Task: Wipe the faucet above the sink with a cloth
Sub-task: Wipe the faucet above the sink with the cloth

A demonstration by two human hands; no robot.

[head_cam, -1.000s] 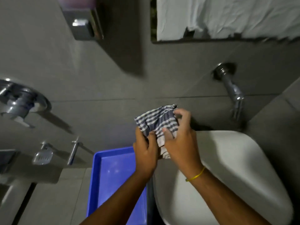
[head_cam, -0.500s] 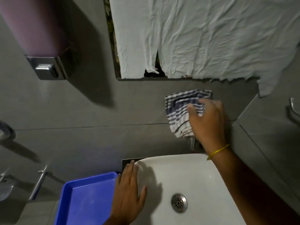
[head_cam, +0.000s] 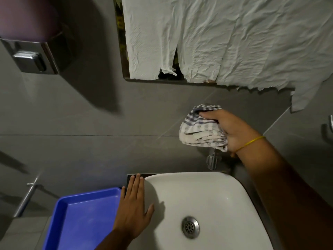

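At right of centre, the right hand [head_cam: 236,132] grips the bunched cloth [head_cam: 201,130] over the faucet [head_cam: 212,159]; the left hand [head_cam: 134,208] lies open, flat on the sink [head_cam: 225,192] rim.

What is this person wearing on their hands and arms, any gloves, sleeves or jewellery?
No gloves: both hands are bare. The right hand has a thin yellow band around the wrist, like a cord or elastic. The left hand has nothing on its wrist or fingers. No sleeves show; both forearms are uncovered as far as the picture reaches. No rings or watch are visible.
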